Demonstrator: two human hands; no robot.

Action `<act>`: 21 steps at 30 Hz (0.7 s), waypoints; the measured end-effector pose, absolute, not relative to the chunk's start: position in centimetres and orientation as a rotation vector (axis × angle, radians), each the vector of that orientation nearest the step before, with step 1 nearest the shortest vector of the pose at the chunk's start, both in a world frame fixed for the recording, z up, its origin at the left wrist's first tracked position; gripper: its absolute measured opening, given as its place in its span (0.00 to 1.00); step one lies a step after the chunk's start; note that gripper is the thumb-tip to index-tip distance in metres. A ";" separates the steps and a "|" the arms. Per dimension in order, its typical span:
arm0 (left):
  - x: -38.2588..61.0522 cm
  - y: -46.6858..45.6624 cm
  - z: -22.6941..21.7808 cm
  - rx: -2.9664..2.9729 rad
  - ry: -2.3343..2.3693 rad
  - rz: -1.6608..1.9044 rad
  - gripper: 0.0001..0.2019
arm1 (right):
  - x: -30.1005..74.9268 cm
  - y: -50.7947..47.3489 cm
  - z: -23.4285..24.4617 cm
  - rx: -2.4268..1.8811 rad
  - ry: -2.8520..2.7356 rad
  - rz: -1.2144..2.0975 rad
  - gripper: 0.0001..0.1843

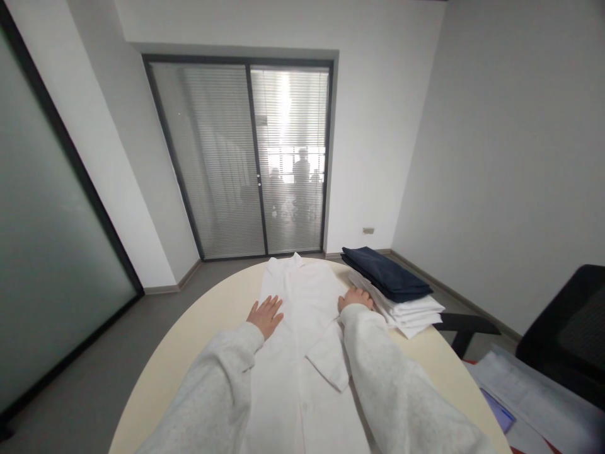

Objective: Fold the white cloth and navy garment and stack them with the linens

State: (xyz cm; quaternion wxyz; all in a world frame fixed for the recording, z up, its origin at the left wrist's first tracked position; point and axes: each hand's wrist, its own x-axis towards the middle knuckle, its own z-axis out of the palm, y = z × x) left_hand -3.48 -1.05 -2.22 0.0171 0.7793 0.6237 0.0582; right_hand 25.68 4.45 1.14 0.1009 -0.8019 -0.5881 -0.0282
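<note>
A white button-front garment (293, 353), which looks like a shirt or coat, lies lengthwise on the round table with its collar at the far edge. Its right sleeve (329, 359) is folded in over the front, the cuff end pointing toward me. My left hand (267, 316) rests flat on the garment's left edge, fingers spread. At the right edge is my right hand (355, 299), palm down with loosely bent fingers, close beside a stack of folded white clothes (406, 314). Nothing shows gripped in it, though its fingertips are partly hidden.
Folded dark navy cloth (385, 271) tops the white stack. The pale round table (189, 353) has a curved edge. At the right stand a black chair (567, 340) and papers (534, 391) with a purple item (498, 410). Glass doors with blinds (236, 157) are ahead, with silhouettes of people beyond.
</note>
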 end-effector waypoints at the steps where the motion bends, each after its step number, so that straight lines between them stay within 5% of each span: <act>1: -3.5 -1.1 -2.2 2.425 1.940 0.176 0.26 | 25.9 4.6 1.3 -2.383 -1.740 -0.048 0.27; 9: -3.5 -1.1 -2.2 2.451 1.944 0.191 0.26 | 24.1 4.9 2.5 -2.176 -1.968 0.117 0.16; 21: -3.5 -1.1 -2.3 2.465 1.937 0.226 0.26 | 16.6 1.2 3.4 -1.764 -2.369 -0.020 0.15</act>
